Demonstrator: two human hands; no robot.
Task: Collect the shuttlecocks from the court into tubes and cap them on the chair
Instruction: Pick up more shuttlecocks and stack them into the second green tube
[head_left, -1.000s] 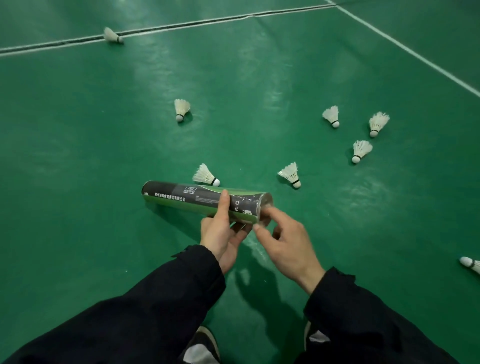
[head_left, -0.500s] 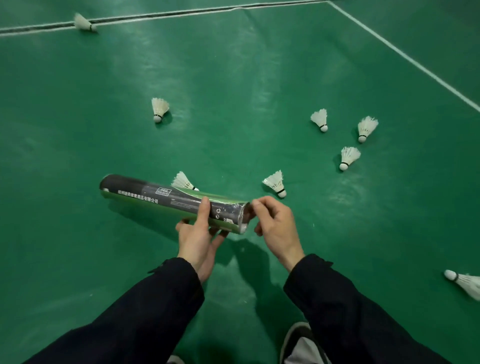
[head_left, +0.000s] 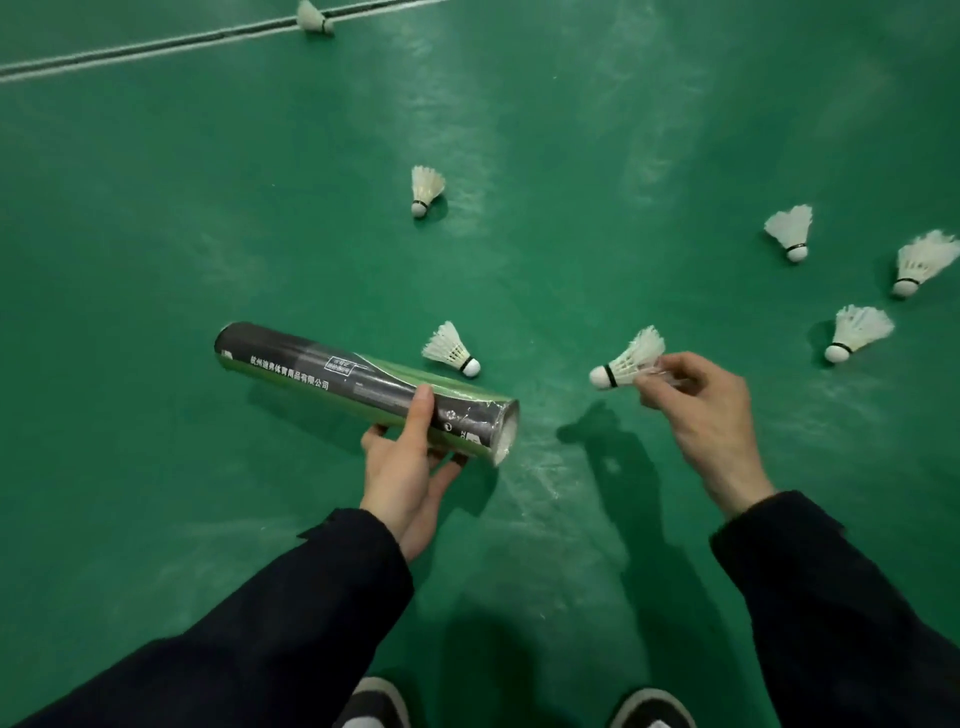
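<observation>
My left hand (head_left: 410, 467) grips a black and green shuttlecock tube (head_left: 332, 379) near its open right end, holding it roughly level above the court. To its right, my right hand (head_left: 701, 410) pinches the feathers of a white shuttlecock (head_left: 626, 361) whose cork points left toward the tube's mouth, about a hand's width away. Another shuttlecock (head_left: 452, 356) lies on the floor just behind the tube. Further ones lie at centre (head_left: 427, 189) and in a group of three at the right (head_left: 792, 231), (head_left: 922, 262), (head_left: 854, 332).
The green court floor (head_left: 156, 234) stretches all around. One shuttlecock (head_left: 312, 18) rests on the white line (head_left: 130, 49) at the top left. My two shoes (head_left: 374, 701) stand at the bottom edge. No chair or cap is in view.
My right hand left the tube's open end, moved right and picked up the shuttlecock that lay on the floor beyond it. The view shifted, so everything sits further right.
</observation>
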